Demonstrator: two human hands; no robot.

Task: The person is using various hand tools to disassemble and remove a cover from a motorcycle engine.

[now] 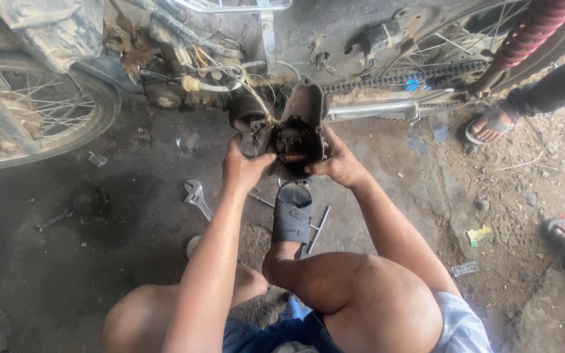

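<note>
Oil-stained concrete floor [86,274] under a motorcycle [335,33], with a dirt patch off to the right. Person is squatting low with both forearms stretched straight out ahead between bare knees.

Both hands are clamped on a grimy engine cover [293,134] sitting right up against the bike's lower engine area, just above the person's grey sandal [292,214]. Left hand [243,167] has its fingers curled around the cover's left edge, thumb pointing in toward the middle. Right hand [338,160] grips the right edge, knuckles up, wrist bent a bit. Inside the cover you can see a dark round part with something reddish, but it's too greasy and shadowed to say what exactly. Pale wires [243,82] run down into it from the bike; where they end is hidden behind the cover.

An adjustable wrench [196,197] lies on the floor just left of the left forearm, and a metal rod tool [320,227] pokes out beside the sandal, partly covered by it. Front wheel [40,111] is cut off at the left edge, rear wheel and red shock spring [531,33] cut off top right. Other people's sandalled feet [492,124] show on the right, bodies out of frame.
</note>
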